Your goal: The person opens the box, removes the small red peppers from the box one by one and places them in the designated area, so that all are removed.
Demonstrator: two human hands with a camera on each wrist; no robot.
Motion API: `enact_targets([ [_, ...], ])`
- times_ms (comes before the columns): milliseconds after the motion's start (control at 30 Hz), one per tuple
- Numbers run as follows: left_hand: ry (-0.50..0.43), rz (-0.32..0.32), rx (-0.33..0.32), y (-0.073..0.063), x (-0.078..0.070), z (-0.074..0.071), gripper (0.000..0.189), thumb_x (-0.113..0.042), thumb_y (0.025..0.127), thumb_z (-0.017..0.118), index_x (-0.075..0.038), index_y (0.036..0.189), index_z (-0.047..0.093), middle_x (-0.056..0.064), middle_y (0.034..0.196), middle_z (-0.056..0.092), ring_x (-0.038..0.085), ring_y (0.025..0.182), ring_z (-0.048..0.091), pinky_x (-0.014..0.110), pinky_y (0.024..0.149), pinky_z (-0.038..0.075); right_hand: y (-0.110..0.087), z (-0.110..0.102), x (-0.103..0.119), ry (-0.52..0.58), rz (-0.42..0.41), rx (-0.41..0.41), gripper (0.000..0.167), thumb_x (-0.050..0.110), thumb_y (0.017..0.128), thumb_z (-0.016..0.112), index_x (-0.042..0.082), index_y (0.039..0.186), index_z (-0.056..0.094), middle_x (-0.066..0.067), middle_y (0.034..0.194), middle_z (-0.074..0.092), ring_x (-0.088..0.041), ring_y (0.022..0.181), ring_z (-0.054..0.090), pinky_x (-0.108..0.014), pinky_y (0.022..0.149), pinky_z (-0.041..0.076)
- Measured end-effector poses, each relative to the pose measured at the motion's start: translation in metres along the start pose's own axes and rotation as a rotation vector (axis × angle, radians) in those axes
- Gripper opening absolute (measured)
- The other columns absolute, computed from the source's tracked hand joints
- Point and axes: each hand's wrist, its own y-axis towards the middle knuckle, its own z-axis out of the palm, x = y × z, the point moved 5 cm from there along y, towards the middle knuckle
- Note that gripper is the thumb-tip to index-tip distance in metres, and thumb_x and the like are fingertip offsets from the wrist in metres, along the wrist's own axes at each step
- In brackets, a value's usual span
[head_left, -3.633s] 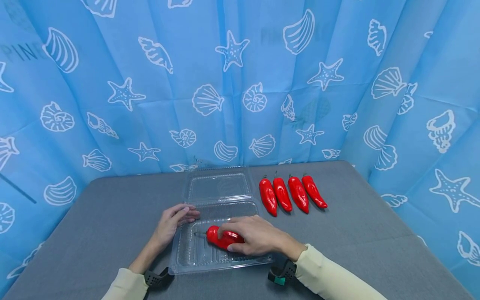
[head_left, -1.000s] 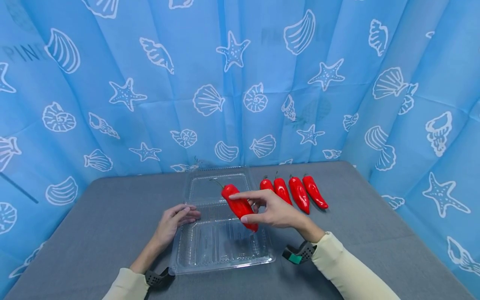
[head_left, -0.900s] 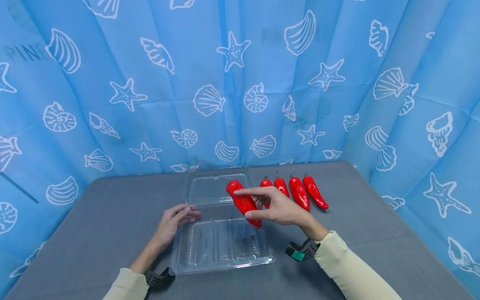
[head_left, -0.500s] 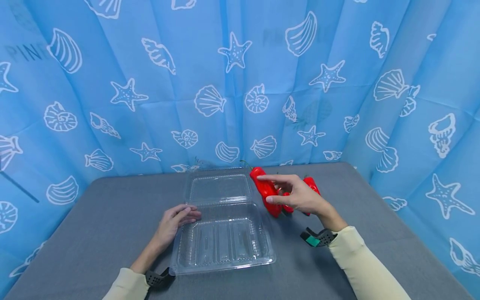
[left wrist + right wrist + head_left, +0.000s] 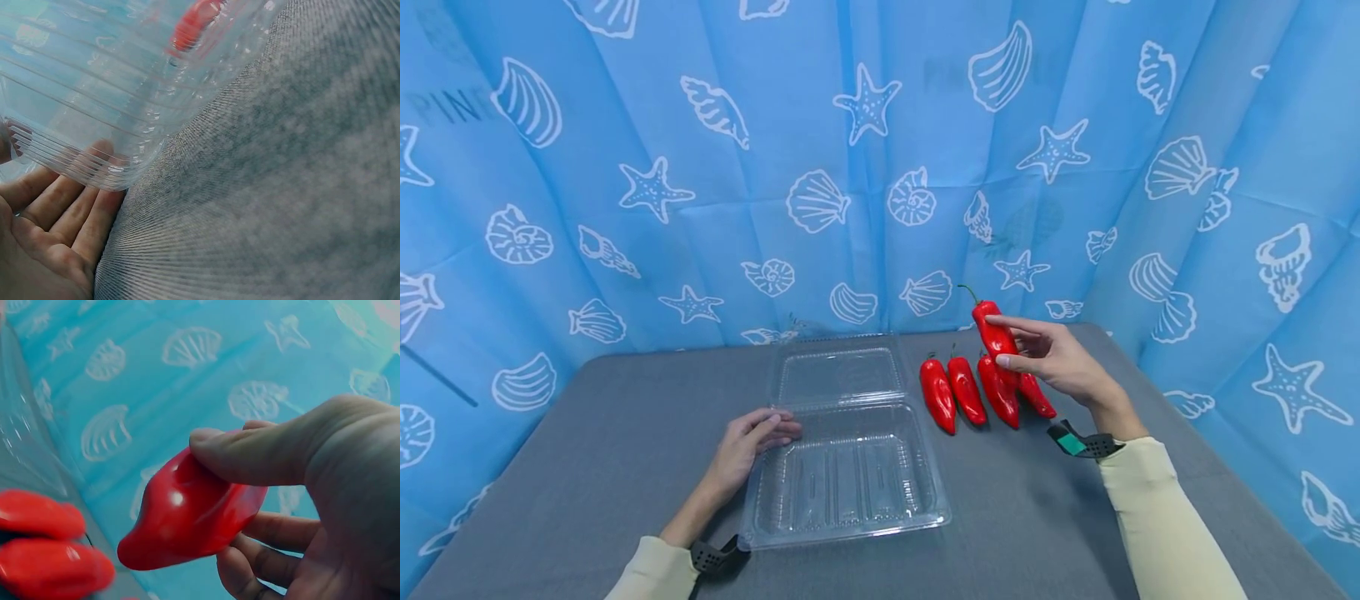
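My right hand [image 5: 1063,360] pinches a glossy long red pepper [image 5: 995,333] between thumb and fingers. It is raised over the right part of a row of similar red peppers, its green stem pointing up and left. In the right wrist view the pepper's tapered tip [image 5: 134,550] sticks out below the thumb. A hinged clear plastic container [image 5: 842,496] lies open in front of me with nothing in its base, its lid [image 5: 841,375] folded back. My left hand [image 5: 747,446] rests at the base's left edge, extended fingers [image 5: 81,212] against the ribbed wall.
Several more red peppers lie side by side on the grey cloth right of the container, among them the leftmost pepper [image 5: 937,396] and its neighbour [image 5: 966,392]. A blue curtain [image 5: 880,208] with white shell prints hangs behind the table [image 5: 647,442].
My right hand has lifted the red pepper out of the container and carried it right and away from me, over the row. My left hand has stayed at the container's edge.
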Motion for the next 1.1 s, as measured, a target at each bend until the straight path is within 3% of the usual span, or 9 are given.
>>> enact_targets([
  [300, 0.003, -0.004, -0.003, 0.0, -0.001, 0.0, 0.04, -0.018, 0.11, 0.045, 0.018, 0.125, 0.055, 0.031, 0.114, 0.068, 0.029, 0.106, 0.071, 0.035, 0.092, 0.058, -0.009, -0.027, -0.027, -0.037, 0.095, -0.082, 0.064, 0.013, 0.095, 0.073, 0.006, 0.152, 0.045, -0.026, 0.137, 0.052, -0.035, 0.107, 0.059, -0.033, 0.077, 0.061],
  [667, 0.004, -0.001, -0.002, -0.001, 0.0, -0.001, 0.041, -0.018, 0.11, 0.045, 0.019, 0.126, 0.055, 0.032, 0.114, 0.068, 0.024, 0.104, 0.071, 0.033, 0.091, 0.058, -0.016, -0.04, -0.053, -0.086, 0.223, -0.089, 0.068, 0.011, 0.095, 0.071, 0.006, 0.155, 0.039, -0.031, 0.141, 0.046, -0.046, 0.118, 0.052, -0.028, 0.077, 0.059],
  [900, 0.01, 0.004, 0.003, -0.002, 0.001, -0.001, 0.041, -0.018, 0.11, 0.045, 0.018, 0.125, 0.055, 0.031, 0.115, 0.068, 0.027, 0.106, 0.071, 0.033, 0.091, 0.058, -0.023, -0.045, -0.074, -0.122, 0.305, -0.076, 0.069, 0.017, 0.096, 0.072, 0.007, 0.155, 0.039, -0.031, 0.148, 0.037, -0.05, 0.128, 0.041, -0.037, 0.083, 0.058],
  [1100, 0.013, 0.015, 0.01, -0.002, 0.001, -0.001, 0.04, -0.018, 0.11, 0.044, 0.019, 0.125, 0.055, 0.032, 0.115, 0.068, 0.032, 0.107, 0.07, 0.036, 0.092, 0.058, -0.031, -0.048, -0.091, -0.146, 0.388, -0.039, 0.073, 0.021, 0.094, 0.074, 0.006, 0.155, 0.038, -0.034, 0.144, 0.039, -0.052, 0.126, 0.042, -0.048, 0.088, 0.058],
])
